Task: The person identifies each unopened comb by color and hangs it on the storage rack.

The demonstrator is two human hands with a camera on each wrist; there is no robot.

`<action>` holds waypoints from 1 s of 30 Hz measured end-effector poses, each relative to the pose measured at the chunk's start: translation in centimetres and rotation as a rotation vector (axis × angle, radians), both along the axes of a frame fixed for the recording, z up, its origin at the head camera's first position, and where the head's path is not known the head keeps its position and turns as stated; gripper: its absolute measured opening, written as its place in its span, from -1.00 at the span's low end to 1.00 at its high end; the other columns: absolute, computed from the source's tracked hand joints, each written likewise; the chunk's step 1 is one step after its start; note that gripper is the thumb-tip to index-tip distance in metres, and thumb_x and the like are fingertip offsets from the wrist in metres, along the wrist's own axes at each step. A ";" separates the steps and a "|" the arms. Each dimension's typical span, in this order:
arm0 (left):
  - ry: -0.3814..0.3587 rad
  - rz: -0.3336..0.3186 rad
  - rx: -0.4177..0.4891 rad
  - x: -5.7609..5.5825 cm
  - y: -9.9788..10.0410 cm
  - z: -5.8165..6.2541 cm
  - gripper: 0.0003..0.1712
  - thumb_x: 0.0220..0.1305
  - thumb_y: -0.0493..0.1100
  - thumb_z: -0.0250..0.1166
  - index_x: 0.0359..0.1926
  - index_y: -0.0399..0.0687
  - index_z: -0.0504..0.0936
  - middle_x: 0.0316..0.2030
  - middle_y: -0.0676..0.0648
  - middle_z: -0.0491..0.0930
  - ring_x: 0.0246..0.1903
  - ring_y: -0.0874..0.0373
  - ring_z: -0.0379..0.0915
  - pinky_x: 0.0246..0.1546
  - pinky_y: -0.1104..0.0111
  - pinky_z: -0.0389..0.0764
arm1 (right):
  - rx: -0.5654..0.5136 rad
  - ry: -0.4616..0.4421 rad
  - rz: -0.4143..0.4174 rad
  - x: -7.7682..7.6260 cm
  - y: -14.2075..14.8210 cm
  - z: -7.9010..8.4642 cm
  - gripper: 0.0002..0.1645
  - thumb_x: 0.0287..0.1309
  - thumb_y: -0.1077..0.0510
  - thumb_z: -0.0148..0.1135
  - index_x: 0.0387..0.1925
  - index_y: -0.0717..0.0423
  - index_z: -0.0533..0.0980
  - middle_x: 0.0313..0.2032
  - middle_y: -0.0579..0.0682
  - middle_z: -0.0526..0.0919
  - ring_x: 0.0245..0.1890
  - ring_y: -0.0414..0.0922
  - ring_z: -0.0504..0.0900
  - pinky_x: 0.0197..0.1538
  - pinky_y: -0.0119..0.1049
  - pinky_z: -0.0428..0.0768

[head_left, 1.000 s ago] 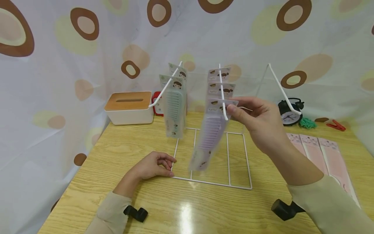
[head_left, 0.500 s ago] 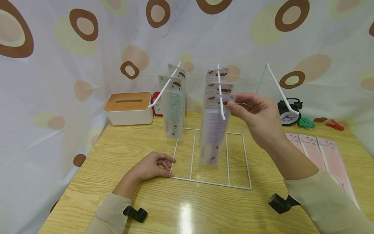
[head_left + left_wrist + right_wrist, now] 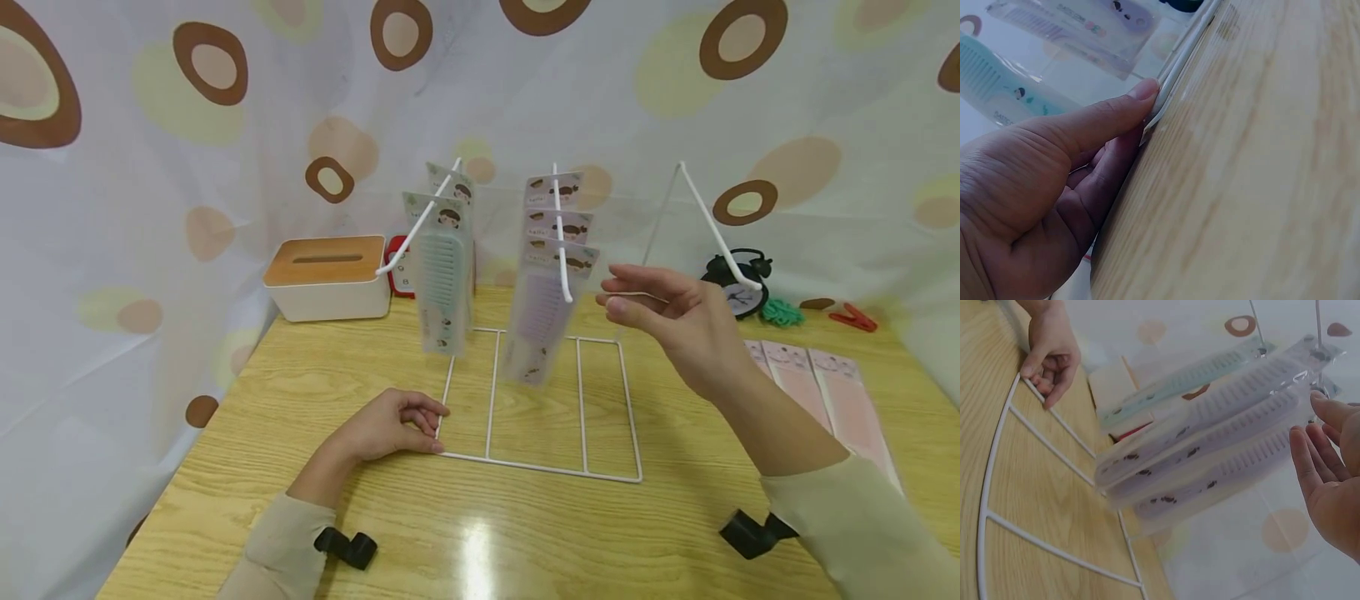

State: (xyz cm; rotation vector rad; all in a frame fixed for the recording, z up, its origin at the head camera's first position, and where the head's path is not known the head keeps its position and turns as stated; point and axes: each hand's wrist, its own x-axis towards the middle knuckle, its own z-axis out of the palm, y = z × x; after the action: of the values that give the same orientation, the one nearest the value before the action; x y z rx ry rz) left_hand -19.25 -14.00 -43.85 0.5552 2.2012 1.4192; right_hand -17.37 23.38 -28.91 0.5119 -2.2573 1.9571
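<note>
Right hand [image 3: 675,325]: loose-fingered, just apart from purple combs [image 3: 542,304], at four o'clock. Left hand [image 3: 393,427]: pinching white rack [image 3: 536,467], base's eight-o'clock corner.

A green bundle [image 3: 782,312] lies between a black clock [image 3: 739,302] and red clip [image 3: 853,317].

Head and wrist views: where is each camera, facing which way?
Head: on the head, looking forward and down at the wire rack; left hand and right hand show.
Left wrist: worn there, facing the rack's corner; left hand only.
Right wrist: worn there, facing the purple combs; both hands.
Shared, head and right wrist: rack, purple combs, hands.
</note>
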 end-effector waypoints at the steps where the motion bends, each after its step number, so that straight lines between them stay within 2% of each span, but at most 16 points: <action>1: 0.002 0.000 -0.001 0.0 0.0 0.0 -0.42 0.05 -0.20 0.57 0.11 -0.23 0.63 -0.26 -0.08 0.64 -0.27 0.13 0.61 -0.18 0.41 0.61 | 0.003 -0.009 0.006 0.0 0.5 -0.4 -0.54 0.25 0.30 0.32 0.19 0.10 0.58 -0.07 -0.21 0.75 -0.08 -0.29 0.75 0.02 -0.49 0.62; 7: 0.003 0.000 -0.001 0.0 -0.1 -0.1 -0.42 0.05 -0.19 0.57 0.11 -0.23 0.63 -0.27 -0.09 0.65 -0.28 0.17 0.61 -0.17 0.42 0.61 | 0.024 -0.099 0.002 -0.6 3.3 -2.5 -0.51 0.26 0.29 0.31 0.23 0.14 0.54 -0.03 -0.19 0.73 -0.04 -0.27 0.74 -0.01 -0.43 0.66; 12: -0.004 0.000 0.004 -0.1 -0.1 -0.1 -0.43 0.06 -0.21 0.56 0.11 -0.26 0.62 -0.26 -0.10 0.65 -0.28 0.17 0.61 -0.18 0.42 0.61 | 0.076 -0.119 -0.019 -1.1 6.2 -4.4 -0.47 0.25 0.32 0.31 0.26 0.19 0.51 0.00 -0.19 0.72 -0.04 -0.27 0.74 -0.06 -0.42 0.68; 17: -0.005 0.004 0.006 0.0 0.0 0.1 -0.44 0.06 -0.23 0.55 0.10 -0.27 0.62 -0.26 -0.13 0.64 -0.28 0.15 0.60 -0.19 0.43 0.61 | 0.196 -0.112 -0.065 -1.6 9.3 -6.2 -0.46 0.28 0.27 0.29 0.29 0.15 0.48 0.01 -0.31 0.70 -0.08 -0.35 0.73 -0.11 -0.43 0.68; 22: -0.003 0.007 0.004 0.0 0.0 0.2 -0.45 0.06 -0.24 0.55 0.10 -0.28 0.62 -0.26 -0.15 0.64 -0.27 0.13 0.60 -0.19 0.43 0.61 | 0.313 -0.149 -0.141 -2.4 12.2 -7.8 -0.44 0.29 0.18 0.31 0.31 0.11 0.46 -0.01 -0.44 0.67 -0.10 -0.45 0.70 -0.09 -0.47 0.67; 30: -0.013 0.004 0.010 0.0 0.1 0.2 -0.44 0.06 -0.25 0.55 0.10 -0.29 0.62 -0.24 -0.16 0.64 -0.27 0.12 0.60 -0.18 0.44 0.61 | 0.451 -0.180 -0.186 -3.6 16.6 -10.3 -0.42 0.30 0.19 0.31 0.31 0.21 0.42 -0.09 -0.60 0.62 -0.18 -0.58 0.64 -0.18 -0.50 0.67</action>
State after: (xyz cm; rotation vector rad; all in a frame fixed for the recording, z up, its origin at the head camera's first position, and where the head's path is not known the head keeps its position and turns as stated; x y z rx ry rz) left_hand -19.21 -13.90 -43.69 0.5443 2.1876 1.4331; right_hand -20.93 40.01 -39.17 0.1550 -2.7579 1.4592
